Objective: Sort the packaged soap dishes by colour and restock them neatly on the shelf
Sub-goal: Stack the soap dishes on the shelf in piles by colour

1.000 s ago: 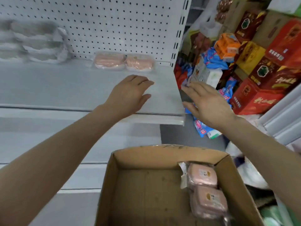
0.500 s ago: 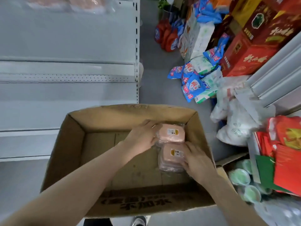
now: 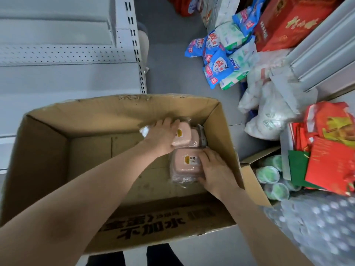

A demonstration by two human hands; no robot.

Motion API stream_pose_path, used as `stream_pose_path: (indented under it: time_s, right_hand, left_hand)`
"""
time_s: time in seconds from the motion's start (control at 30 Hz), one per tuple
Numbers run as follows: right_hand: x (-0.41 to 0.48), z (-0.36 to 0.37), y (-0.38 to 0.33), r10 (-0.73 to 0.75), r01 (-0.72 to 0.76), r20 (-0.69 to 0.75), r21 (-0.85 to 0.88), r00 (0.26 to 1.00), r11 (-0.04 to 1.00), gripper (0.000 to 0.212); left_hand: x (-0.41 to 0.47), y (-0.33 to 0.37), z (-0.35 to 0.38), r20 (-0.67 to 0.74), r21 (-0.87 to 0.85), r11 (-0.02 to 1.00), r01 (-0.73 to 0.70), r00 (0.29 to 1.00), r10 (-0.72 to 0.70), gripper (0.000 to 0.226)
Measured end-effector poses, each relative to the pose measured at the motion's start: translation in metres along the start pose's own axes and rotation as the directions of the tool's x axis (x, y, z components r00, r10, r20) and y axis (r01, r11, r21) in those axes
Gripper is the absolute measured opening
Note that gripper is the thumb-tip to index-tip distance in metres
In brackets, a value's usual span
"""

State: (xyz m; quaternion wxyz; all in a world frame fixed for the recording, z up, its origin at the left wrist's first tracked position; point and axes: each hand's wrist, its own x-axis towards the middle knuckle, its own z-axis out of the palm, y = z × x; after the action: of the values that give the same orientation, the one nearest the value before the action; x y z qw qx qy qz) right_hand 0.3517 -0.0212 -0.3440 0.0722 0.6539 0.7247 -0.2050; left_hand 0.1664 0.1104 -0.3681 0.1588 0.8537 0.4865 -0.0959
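Left hand (image 3: 163, 135) slid atop packs (image 3: 183, 168); right (image 3: 217, 173) seemingly grips.

The cardboard box (image 3: 115, 110) stands on the floor (image 3: 169, 73), in front of the shelf unit (image 3: 57, 77) that fills the left side. In the box's far right corner lie two packs, the far soap dish pack (image 3: 189, 138) just behind the near soap dish pack (image 3: 182, 169) (their edges touching). The left grip (image 3: 161, 135) holds the far one from its left, the right grip (image 3: 215, 169) the near one from its right. Right of the box, lidded cups (image 3: 269, 174) lie beside its near corner, with gift bags (image 3: 330, 162) further right, and sacks (image 3: 269, 112), detergent bags (image 3: 217, 62) and cartons (image 3: 284, 25) behind them.
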Motion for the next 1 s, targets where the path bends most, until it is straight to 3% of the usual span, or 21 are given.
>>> stream_pose_path:
  time_s: [0.2,0.43,0.73,1.0]
  right_hand:
    - [0.027,0.001,-0.009,-0.086,0.089,0.031,-0.11,0.996,0.99,0.097]
    - [0.038,-0.01,-0.021,0.034,-0.024,0.103,-0.096,0.994,0.995,0.101]
    - [0.03,-0.087,-0.074,-0.14,0.12,-0.209,-0.108,0.968,0.987,0.097]
    - [0.026,-0.175,-0.166,-0.409,0.361,-0.454,-0.191,0.792,0.913,0.087]
  left_hand:
    - [-0.069,-0.057,0.011,-0.028,-0.137,0.972,0.191,0.98,-0.197,0.086]
    - [-0.106,-0.069,0.015,-0.001,-0.219,0.949,0.226,0.973,-0.232,0.085]
    - [-0.163,-0.077,-0.054,-0.156,-0.219,0.948,0.231,0.951,-0.268,0.088]
    - [-0.244,-0.122,-0.136,-0.394,-0.178,0.941,0.286,0.856,-0.335,0.082]
